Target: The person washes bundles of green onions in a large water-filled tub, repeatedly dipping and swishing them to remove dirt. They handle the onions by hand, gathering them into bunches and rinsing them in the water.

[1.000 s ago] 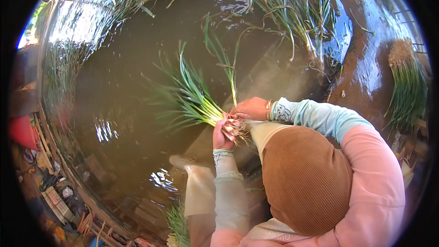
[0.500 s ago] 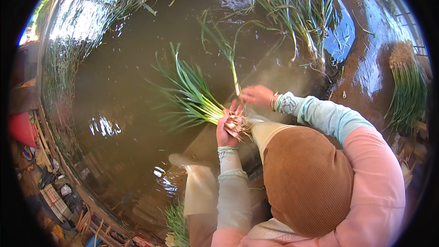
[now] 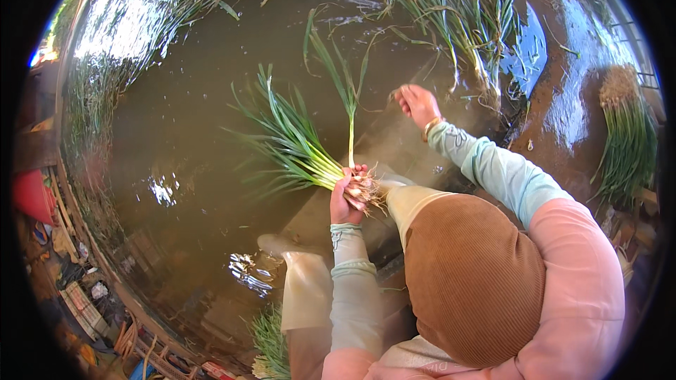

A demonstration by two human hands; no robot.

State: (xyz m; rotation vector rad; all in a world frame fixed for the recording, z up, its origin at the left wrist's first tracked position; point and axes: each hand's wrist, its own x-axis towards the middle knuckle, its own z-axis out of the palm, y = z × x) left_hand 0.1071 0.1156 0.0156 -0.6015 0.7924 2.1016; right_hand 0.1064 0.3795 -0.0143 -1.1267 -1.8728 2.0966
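Note:
My left hand [image 3: 346,200] is closed around a bunch of scallions [image 3: 310,158], roots toward me and green leaves fanning out to the left over muddy water. One separate scallion [image 3: 351,130] points away from me, its white stalk's lower end at the fingers of the same hand. Farther right, clear of the bunch, my right hand [image 3: 418,104] is raised over the water with fingers curled together. A thin brownish bit shows at its fingertips, too small to name. A bracelet circles that wrist.
Brown water [image 3: 190,134] surrounds my legs. Loose scallions [image 3: 465,35] lie at the far right, and cut leaves [image 3: 98,112] float along the far and left edges. A bundle [image 3: 627,134] rests on the right bank. More greens [image 3: 271,341] sit by my leg.
My right hand has moved away from the bunch, up and to the right. The single scallion now stands straighter with its stalk end at my left hand, which stays on the bunch.

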